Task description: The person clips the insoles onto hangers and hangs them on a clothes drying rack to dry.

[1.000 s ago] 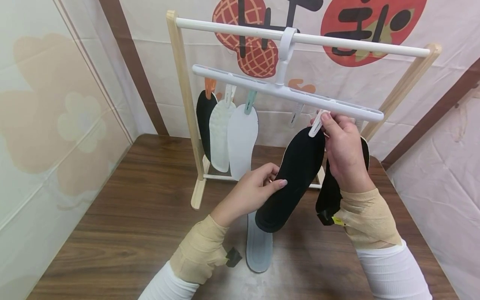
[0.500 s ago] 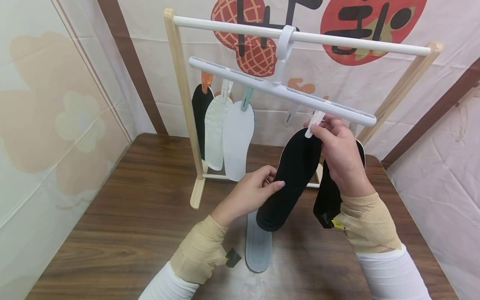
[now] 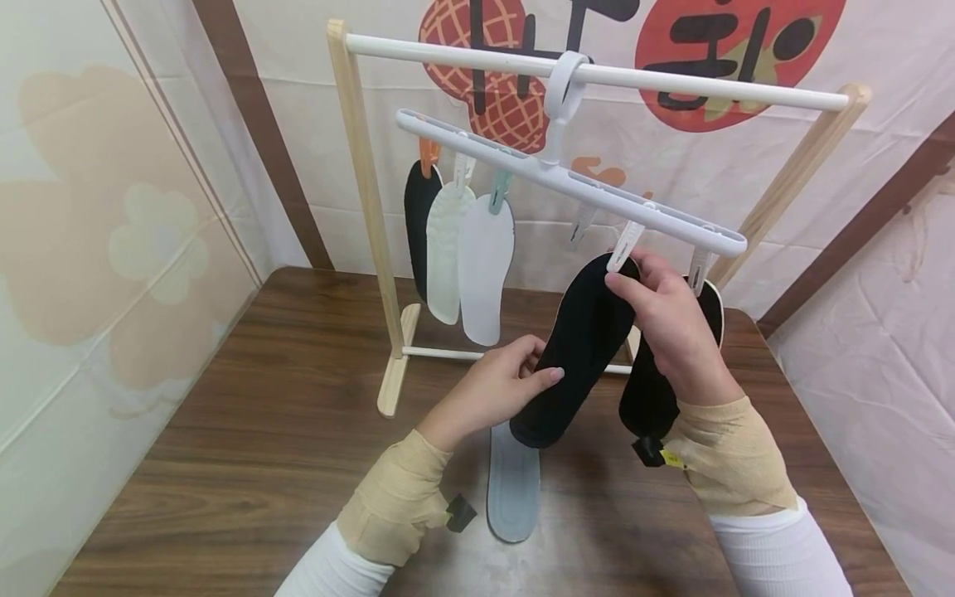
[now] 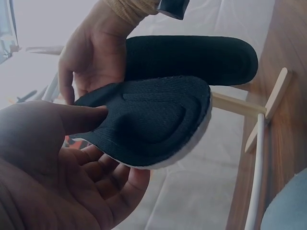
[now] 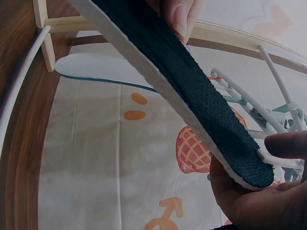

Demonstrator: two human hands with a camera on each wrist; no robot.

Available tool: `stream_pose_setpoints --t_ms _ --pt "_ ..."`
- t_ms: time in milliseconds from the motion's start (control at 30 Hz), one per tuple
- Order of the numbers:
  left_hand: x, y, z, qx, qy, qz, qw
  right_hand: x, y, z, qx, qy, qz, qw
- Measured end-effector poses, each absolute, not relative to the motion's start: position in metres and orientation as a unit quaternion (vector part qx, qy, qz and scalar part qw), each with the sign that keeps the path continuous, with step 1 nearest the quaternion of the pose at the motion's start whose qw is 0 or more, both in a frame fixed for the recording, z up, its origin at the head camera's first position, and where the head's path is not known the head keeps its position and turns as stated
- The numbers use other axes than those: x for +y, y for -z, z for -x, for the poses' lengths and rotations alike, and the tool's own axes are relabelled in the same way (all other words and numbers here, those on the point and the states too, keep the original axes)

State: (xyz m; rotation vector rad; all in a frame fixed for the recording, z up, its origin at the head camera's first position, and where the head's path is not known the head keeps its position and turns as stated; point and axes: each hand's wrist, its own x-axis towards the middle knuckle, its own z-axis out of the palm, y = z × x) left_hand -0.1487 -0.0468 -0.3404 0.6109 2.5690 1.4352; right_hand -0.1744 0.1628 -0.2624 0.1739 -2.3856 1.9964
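A black insole hangs slanted from a white clip on a white clip hanger. My right hand pinches its upper end, thumb by the clip's lower tip and fingers behind the insole. Lower down, my left hand grips the insole's edge, its thumb on the black face and its fingers beneath. The pale underside edge shows in the right wrist view, where the clip sits at the insole's end beside my thumb.
Three insoles, black, bumpy white and smooth white, hang at the hanger's left. Another black insole hangs behind my right wrist. A grey insole lies on the table. A wooden rack carries the hanger.
My right thumb has slid down the clip to its lower tip. The hanger has swung and tilts more, its right end lower; the left insoles have swayed. My left hand has barely moved.
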Motion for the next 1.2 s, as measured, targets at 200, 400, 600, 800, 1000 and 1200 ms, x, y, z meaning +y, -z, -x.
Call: stream_pose_setpoints --t_ms 200,400,600,800,1000,1200 --pt "-0.05 0.344 0.149 0.859 -0.463 -0.203 0.085 0.163 0.275 0.173 -0.772 -0.632 -0.066 0.014" --pt "-0.053 0.351 0.149 0.868 -0.446 -0.195 0.1 0.166 0.288 0.171 -0.783 -0.619 -0.056 -0.006" --pt "-0.059 0.363 0.153 0.871 -0.441 -0.187 0.109 0.169 0.297 0.168 -0.791 -0.61 -0.045 -0.017" --pt "-0.066 0.374 0.157 0.876 -0.431 -0.177 0.128 0.171 0.309 0.165 -0.798 -0.6 -0.038 -0.03" --pt "-0.073 0.386 0.16 0.89 -0.407 -0.154 0.138 0.172 0.321 0.166 -0.809 -0.586 -0.035 -0.033" --pt "-0.082 0.405 0.162 0.904 -0.38 -0.125 0.152 0.176 0.331 0.166 -0.821 -0.569 -0.024 -0.039"
